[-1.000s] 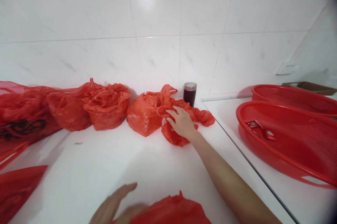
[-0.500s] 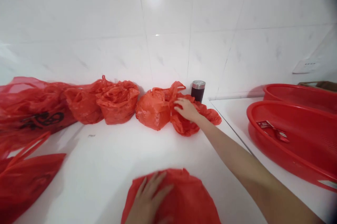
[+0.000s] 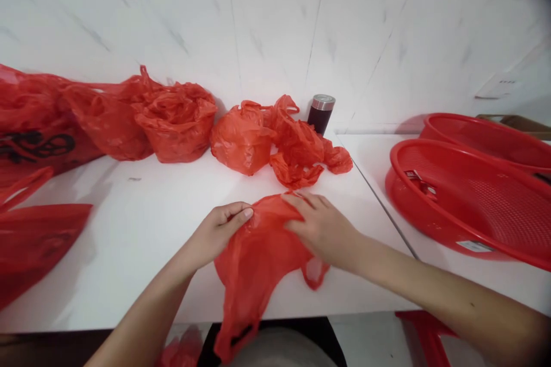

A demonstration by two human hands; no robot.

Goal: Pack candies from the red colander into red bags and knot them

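As I look down through the head camera, my left forearm (image 3: 159, 298) and right forearm (image 3: 422, 286) slant in from either side, converging over the white table (image 3: 129, 252). My left hand (image 3: 215, 235) has its thumb and forefinger pinched together on the upper left edge of a red plastic bag (image 3: 267, 232). My right hand (image 3: 325, 226) is back-up over the bag's upper right edge, thumb and fingers somewhat apart on the film; they are blurred, so I cannot tell whether they grip it. Between my two hands the bag spreads out, one handle loop (image 3: 316, 285) showing below the right hand, while a long strip of it trails past the table's near edge. Just beyond my fingers sit crumpled red bags (image 3: 297, 143), with a dark tumbler (image 3: 319, 119) behind them near the tiled wall (image 3: 275, 28). Off to the right stands a red basket (image 3: 404, 206).
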